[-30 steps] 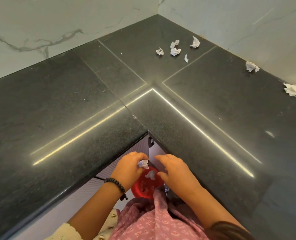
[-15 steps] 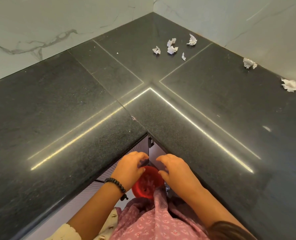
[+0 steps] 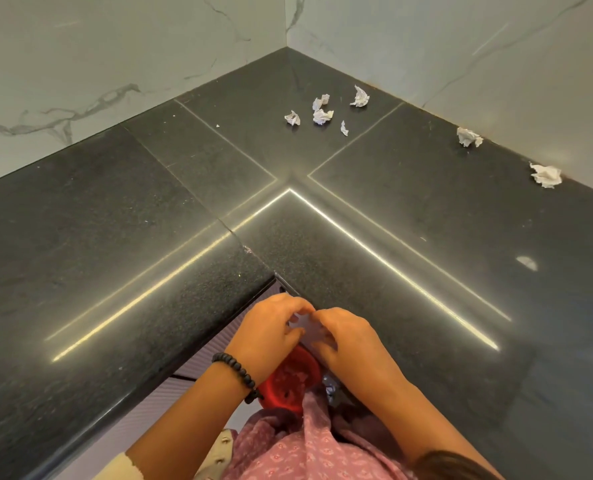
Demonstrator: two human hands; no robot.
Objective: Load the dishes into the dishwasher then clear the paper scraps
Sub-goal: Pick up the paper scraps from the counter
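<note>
- Nearest, a red bin (image 3: pixel 289 382) sits below the counter edge, pale bits inside.
- Above it, left hand (image 3: pixel 270 336) and right hand (image 3: pixel 348 341) meet, fingers curled, pinching a white paper scrap (image 3: pixel 307 329) between them.
- Beyond, on the black countertop (image 3: pixel 115 237), five crumpled scraps (image 3: pixel 322 110) cluster near the corner.
- Farther right, two more scraps (image 3: pixel 546 174) lie beside the marble wall (image 3: pixel 461 39).

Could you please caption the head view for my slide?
Both hands over a red bin; crumpled paper scraps remain on the black counter.
</note>
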